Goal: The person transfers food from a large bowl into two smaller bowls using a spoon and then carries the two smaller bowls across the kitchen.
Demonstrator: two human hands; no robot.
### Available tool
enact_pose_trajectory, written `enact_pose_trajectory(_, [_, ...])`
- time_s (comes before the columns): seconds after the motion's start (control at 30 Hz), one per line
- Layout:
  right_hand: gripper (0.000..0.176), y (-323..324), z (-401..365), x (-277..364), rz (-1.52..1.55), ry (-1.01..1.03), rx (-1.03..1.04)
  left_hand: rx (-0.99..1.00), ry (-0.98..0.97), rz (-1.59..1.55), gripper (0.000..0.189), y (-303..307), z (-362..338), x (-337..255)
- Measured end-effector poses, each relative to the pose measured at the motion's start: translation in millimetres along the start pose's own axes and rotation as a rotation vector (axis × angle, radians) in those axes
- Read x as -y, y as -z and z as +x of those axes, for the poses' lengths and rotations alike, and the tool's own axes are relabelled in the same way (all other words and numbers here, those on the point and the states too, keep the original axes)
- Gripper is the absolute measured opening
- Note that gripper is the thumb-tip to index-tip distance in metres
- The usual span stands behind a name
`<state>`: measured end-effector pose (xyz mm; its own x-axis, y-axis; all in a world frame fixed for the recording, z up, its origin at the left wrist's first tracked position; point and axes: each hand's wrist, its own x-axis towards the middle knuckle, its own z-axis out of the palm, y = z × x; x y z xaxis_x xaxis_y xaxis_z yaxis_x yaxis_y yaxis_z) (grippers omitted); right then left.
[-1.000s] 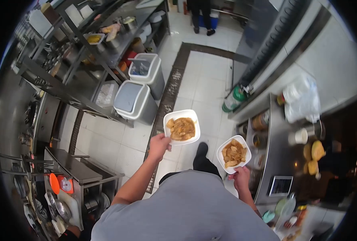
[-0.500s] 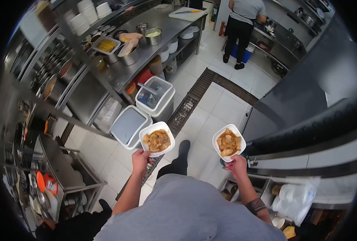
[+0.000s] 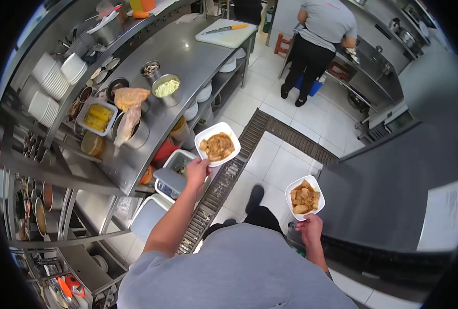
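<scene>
My left hand (image 3: 198, 171) pinches the near edge of a white square bowl (image 3: 231, 130), which holds chunks of food in brown sauce (image 3: 218, 147). A second white bowl (image 3: 319, 205) with similar sauced chunks (image 3: 304, 196) is gripped at its near edge by my right hand (image 3: 310, 227). Both bowls are held up in front of me over the floor, well apart from each other. The left one is farther forward, beside the steel counter; the right one is near a dark grey panel.
A steel counter (image 3: 175, 54) on the left bears a cutting board (image 3: 228, 34) with a knife (image 3: 225, 29), and pots. Lidded bins (image 3: 151, 215) stand below it. A floor grate (image 3: 249, 135) crosses the tiles. Another person (image 3: 321, 44) works at the far right counter.
I have moved forward along the aisle, so the counter and the far person appear closer. My left hand has reached farther ahead with its bowl. Both bowls stay held.
</scene>
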<state>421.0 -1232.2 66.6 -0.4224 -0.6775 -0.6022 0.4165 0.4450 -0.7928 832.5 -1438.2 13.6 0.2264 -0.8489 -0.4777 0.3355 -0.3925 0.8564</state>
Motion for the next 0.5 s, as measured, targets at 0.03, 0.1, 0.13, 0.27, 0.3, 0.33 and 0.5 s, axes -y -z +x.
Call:
enact_pose_trajectory(0.03, [0.023, -6.6, 22.4, 10.5, -0.02, 0.004, -0.007, -0.013, 0.005, -0.003, 0.01, -19.0, 25.7, -9.6])
enact_pose_trajectory(0.1, [0.023, -27.2, 73.7, 36.1, -0.058, 0.003, 0.03, 0.005, -0.035, -0.062, 0.01, -46.0, 70.0, -26.1])
enact_pose_trajectory(0.13, [0.023, -37.7, 98.7, 46.1, -0.067, -0.004, 0.053, -0.018, -0.043, -0.067, 0.01, -54.0, 86.6, -28.7])
enact_pose_trajectory(0.27, [0.024, -119.7, 199.4, 117.7, -0.11, -0.018, 0.145, -0.109, -0.026, -0.091, 0.01, -92.0, 157.4, -78.0])
enact_pose_trajectory(0.3, [0.021, -148.4, 223.1, 137.5, -0.163, -0.012, 0.192, -0.151, -0.006, -0.086, 0.007, -98.6, 175.4, -92.4])
enact_pose_trajectory(0.33, [0.019, -170.9, 242.2, 152.6, -0.221, -0.012, 0.233, -0.194, 0.024, -0.081, 0.005, -102.7, 189.0, -103.6])
enact_pose_trajectory(0.5, [0.024, -291.5, 326.5, 229.3, -0.289, 0.009, 0.421, -0.249, -0.001, -0.229, 0.019, -109.9, 290.8, -139.9])
